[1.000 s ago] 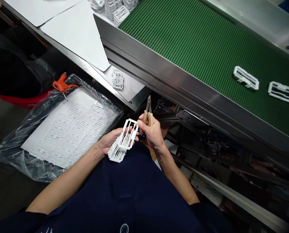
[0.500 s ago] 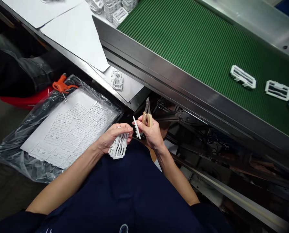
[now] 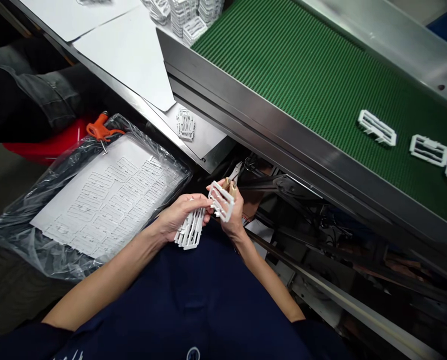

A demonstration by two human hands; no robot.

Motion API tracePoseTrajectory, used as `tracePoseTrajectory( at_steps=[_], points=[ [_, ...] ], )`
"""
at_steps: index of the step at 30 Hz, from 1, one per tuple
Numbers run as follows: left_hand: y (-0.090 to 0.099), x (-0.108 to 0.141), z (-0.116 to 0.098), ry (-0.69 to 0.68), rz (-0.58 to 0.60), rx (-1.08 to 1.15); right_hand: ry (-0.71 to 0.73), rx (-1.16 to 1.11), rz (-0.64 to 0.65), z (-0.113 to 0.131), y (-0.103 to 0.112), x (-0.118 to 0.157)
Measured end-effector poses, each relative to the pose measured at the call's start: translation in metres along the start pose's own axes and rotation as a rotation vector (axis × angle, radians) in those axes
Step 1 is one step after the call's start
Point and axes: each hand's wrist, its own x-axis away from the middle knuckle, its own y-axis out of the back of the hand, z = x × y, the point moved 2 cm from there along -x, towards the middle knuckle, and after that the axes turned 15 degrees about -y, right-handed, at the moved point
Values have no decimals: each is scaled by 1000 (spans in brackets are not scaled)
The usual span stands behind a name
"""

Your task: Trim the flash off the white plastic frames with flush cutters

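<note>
My left hand [image 3: 180, 215] is closed around a small stack of white plastic frames [image 3: 190, 231], which hangs below its fingers. Its thumb and fingertips reach the edge of a single white plastic frame [image 3: 221, 201], turned with its open face towards me. My right hand [image 3: 234, 215] holds a pair of nippers [image 3: 235, 175], the metal jaws pointing up and away and the handles partly covered by the single frame. That frame lies against the right fingers too; which hand bears it I cannot tell. Both hands are close together in front of my dark blue shirt.
A green conveyor belt [image 3: 302, 75] carries several white frames at right. Stacks of frames [image 3: 182, 17] stand beside it; a smaller pile [image 3: 186, 124] lies on the lower ledge. At left, an orange air gun [image 3: 100, 131] rests by bagged sheets [image 3: 107, 200] of frames. Another person's sleeve [image 3: 47, 95] is near.
The single frame has turned from edge-on to face-on. The nippers have tilted to the right, and the two hands have come together. The whole view has shifted slightly.
</note>
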Motion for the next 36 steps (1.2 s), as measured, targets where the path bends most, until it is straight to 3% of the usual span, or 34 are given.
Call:
tracePoseTrajectory(
  at_steps=[4, 7, 11, 17, 20, 22, 25, 27, 30, 34, 36],
  points=[
    [0, -2, -7, -155, -94, -125, -129, -97, 35, 1, 8, -2],
    [-1, -7, -4, -182, -145, -85, -190, -138, 104, 2, 6, 1],
    [1, -12, 0, -212, -184, -41, -168, -73, 92, 6, -1, 6],
    [1, -16, -4, -203, -111, 21, -115, 82, 78, 24, -1, 5],
    [3, -18, -5, -241, -170, -45, -119, 137, 99, 29, -2, 4],
    [5, -18, -5, -261, -195, -88, -104, 168, 63, 29, -1, 1],
    [9, -17, -7, -246, -136, -67, -89, 134, -73, 25, 6, -4],
    [14, -16, -8, -224, -96, 24, -151, 24, -115, 21, 13, -8],
    [21, -19, -9, -219, -126, 151, -269, -122, -87, 15, 16, -11],
    [20, -27, -4, -217, -147, 230, -240, -138, -66, 9, 5, -13],
    [15, -30, -3, -224, -145, 274, -166, -66, -123, 7, -5, -12]
  ],
)
